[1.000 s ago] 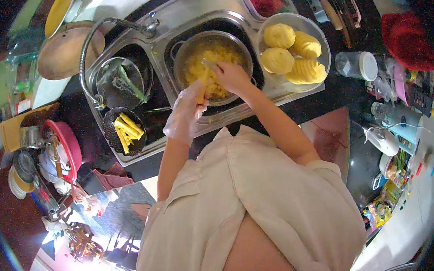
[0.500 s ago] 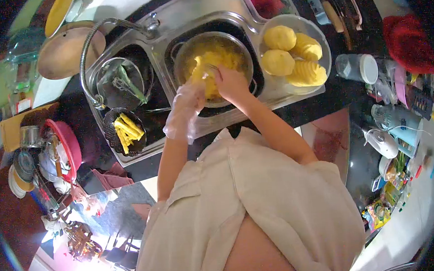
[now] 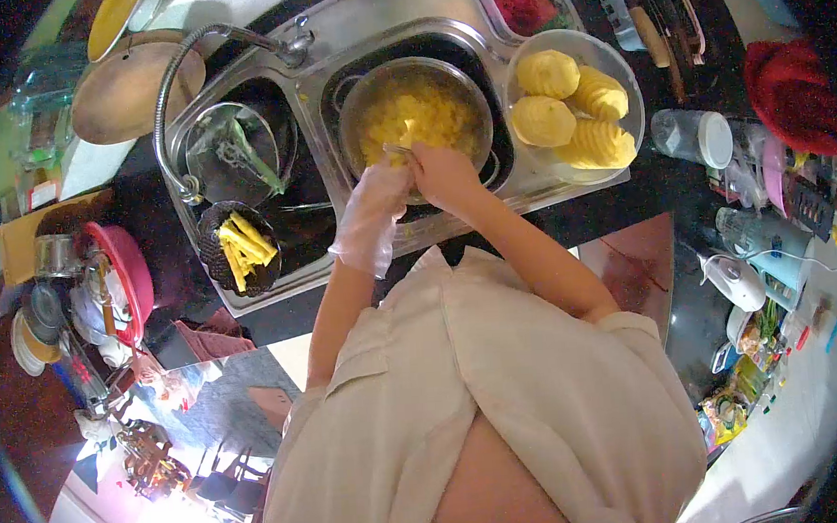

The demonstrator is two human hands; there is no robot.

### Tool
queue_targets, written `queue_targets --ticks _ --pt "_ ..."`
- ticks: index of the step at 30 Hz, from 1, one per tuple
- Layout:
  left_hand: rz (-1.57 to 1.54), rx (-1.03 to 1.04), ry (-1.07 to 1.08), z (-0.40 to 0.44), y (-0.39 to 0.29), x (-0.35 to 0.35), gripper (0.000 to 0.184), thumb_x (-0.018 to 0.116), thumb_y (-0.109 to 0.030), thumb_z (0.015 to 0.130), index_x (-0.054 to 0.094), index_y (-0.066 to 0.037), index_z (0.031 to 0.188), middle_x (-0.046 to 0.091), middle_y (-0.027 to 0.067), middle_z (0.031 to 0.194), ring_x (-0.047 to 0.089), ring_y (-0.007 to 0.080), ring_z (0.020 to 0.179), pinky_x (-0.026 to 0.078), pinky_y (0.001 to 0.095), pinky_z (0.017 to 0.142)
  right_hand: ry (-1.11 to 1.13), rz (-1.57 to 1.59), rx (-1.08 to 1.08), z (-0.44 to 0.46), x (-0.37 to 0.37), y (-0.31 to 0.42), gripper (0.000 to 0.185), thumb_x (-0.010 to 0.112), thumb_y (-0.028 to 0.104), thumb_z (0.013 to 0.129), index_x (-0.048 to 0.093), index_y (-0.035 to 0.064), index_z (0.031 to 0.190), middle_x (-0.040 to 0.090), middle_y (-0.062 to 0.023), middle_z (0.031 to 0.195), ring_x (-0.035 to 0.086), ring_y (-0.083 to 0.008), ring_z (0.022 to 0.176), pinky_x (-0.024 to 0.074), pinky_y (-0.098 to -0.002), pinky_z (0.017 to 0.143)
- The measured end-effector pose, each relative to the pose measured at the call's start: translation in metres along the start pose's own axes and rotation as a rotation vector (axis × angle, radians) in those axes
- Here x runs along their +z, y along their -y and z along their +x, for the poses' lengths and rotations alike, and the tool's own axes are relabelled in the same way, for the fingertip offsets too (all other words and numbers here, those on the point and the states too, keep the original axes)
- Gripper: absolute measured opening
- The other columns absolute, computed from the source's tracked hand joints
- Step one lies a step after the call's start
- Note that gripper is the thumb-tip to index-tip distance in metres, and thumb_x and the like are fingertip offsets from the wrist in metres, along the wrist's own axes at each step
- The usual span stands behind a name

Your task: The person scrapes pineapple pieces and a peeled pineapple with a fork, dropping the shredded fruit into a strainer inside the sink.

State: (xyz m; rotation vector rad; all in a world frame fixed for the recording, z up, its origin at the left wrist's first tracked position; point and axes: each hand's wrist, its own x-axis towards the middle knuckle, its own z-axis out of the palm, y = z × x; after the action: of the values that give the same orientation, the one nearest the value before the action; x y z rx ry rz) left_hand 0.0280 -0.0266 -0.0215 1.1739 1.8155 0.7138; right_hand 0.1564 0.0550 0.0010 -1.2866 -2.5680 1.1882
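A metal pot (image 3: 470, 90) in the right sink basin holds shredded yellow pineapple (image 3: 414, 108). Over its near rim, my left hand (image 3: 381, 192), in a clear plastic glove, is closed round a piece of pineapple (image 3: 409, 130), whose tip shows above the fingers. My right hand (image 3: 447, 178) touches it from the right, gripping a small metal utensil (image 3: 397, 150), perhaps a fork; its handle is hidden in the fingers. On the drainboard, to the right of the pot, a clear bowl (image 3: 634, 90) holds several peeled pineapples (image 3: 542, 122) with grooved sides.
Left of the pot, another basin holds a clear round lid or bowl (image 3: 204, 164) with leafy scraps. A dark dish (image 3: 209, 246) of yellow strips (image 3: 245, 248) sits at the sink's corner. The faucet hose (image 3: 162, 114) arches there. A jar (image 3: 694, 137) lies right.
Both hands have drawn nearer to me, from over the pot's middle to its near rim. The pineapple piece is lower and mostly covered by the fingers, and more of the shreds show.
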Motion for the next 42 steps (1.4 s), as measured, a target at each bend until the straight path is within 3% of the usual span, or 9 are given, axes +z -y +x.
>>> queue_targets --ticks 3,9,11,12,18,23,26,32,42 --pt "-0.212 -0.307 0.064 -0.01 -0.028 -0.005 0.014 0.058 -0.021 0.084 0.058 -0.008 0.079 0.043 -0.0066 0.059 0.038 0.0044 0.048 0.026 0.0234 0.041 0.045 0.001 0.014 -0.006 -0.005 0.003 0.026 0.044 0.023 0.09 0.059 0.0023 0.089 0.065 -0.0217 0.081 0.064 -0.04 0.076 0.0496 -0.0526 0.068" --pt "-0.604 0.188 0.26 0.001 0.043 0.012 0.016 0.061 -0.025 0.085 0.057 -0.01 0.087 0.043 -0.0073 0.059 0.036 0.0042 0.047 0.025 0.0229 0.041 0.009 -0.105 -0.038 -0.011 0.006 -0.006 0.019 0.047 0.021 0.089 0.05 0.0016 0.091 0.061 -0.0222 0.067 0.061 -0.0421 0.065 0.0467 -0.0536 0.06" --pt "-0.486 -0.449 0.116 -0.009 -0.026 0.001 0.018 0.061 -0.023 0.084 0.057 -0.007 0.091 0.044 -0.0068 0.06 0.038 0.005 0.048 0.025 0.0231 0.041 -0.026 -0.104 -0.05 -0.012 0.008 -0.008 0.018 0.048 0.019 0.088 0.049 0.0009 0.091 0.061 -0.0224 0.066 0.062 -0.0416 0.065 0.0472 -0.0531 0.059" --pt "-0.485 -0.448 0.116 -0.01 -0.027 0.004 0.018 0.061 -0.023 0.084 0.057 -0.007 0.091 0.044 -0.0068 0.06 0.038 0.005 0.048 0.025 0.0231 0.041 -0.027 -0.104 -0.05 -0.012 0.01 -0.009 0.018 0.048 0.019 0.088 0.049 0.0009 0.091 0.061 -0.0224 0.066 0.062 -0.0416 0.065 0.0472 -0.0531 0.059" --pt "-0.373 0.051 -0.214 -0.022 -0.007 0.021 0.024 0.065 -0.026 0.084 0.06 -0.006 0.096 0.046 -0.0047 0.059 0.045 0.0106 0.05 0.033 0.0274 0.042 0.004 -0.101 -0.029 -0.015 0.012 -0.007 0.02 0.046 0.021 0.089 0.051 0.0017 0.09 0.062 -0.0229 0.069 0.062 -0.042 0.066 0.0473 -0.0536 0.061" --pt "-0.399 -0.707 0.11 -0.001 -0.037 -0.014 0.024 0.064 -0.027 0.085 0.063 -0.007 0.099 0.048 0.001 0.059 0.047 0.0144 0.046 0.04 0.0291 0.043 -0.171 0.188 0.025 -0.009 0.021 -0.013 0.031 0.043 0.03 0.092 0.06 0.0034 0.095 0.065 -0.0221 0.079 0.063 -0.0417 0.07 0.0501 -0.0522 0.065" --pt "-0.819 -0.278 -0.003 -0.018 -0.034 -0.018 0.034 0.061 -0.041 0.087 0.065 -0.008 0.092 0.048 0.0022 0.056 0.045 0.0126 0.043 0.035 0.026 0.04 -0.123 0.117 0.117 0.014 -0.004 -0.019 0.036 0.042 0.035 0.094 0.06 0.0044 0.095 0.065 -0.0218 0.081 0.063 -0.0425 0.073 0.0486 -0.0538 0.067" --pt "-0.795 -0.671 -0.175 -0.012 -0.075 -0.029 0.029 0.061 -0.035 0.088 0.066 -0.009 0.101 0.055 -0.004 0.071 0.046 0.0021 0.05 0.035 0.015 0.038 -0.192 0.118 0.097 0.024 -0.007 -0.02 0.025 0.047 0.029 0.092 0.058 0.0064 0.093 0.062 -0.0232 0.076 0.061 -0.0425 0.071 0.0468 -0.0525 0.065" --pt "-1.231 -0.537 -0.286 0.008 -0.027 0.006 0.034 0.056 -0.039 0.09 0.06 -0.007 0.102 0.061 0.0004 0.077 0.055 0.0099 0.051 0.04 0.0212 0.036 -0.062 0.059 0.045 -0.004 0.017 0.01 0.026 0.047 0.029 0.092 0.056 0.0044 0.093 0.062 -0.0228 0.075 0.061 -0.0415 0.07 0.046 -0.0537 0.064"
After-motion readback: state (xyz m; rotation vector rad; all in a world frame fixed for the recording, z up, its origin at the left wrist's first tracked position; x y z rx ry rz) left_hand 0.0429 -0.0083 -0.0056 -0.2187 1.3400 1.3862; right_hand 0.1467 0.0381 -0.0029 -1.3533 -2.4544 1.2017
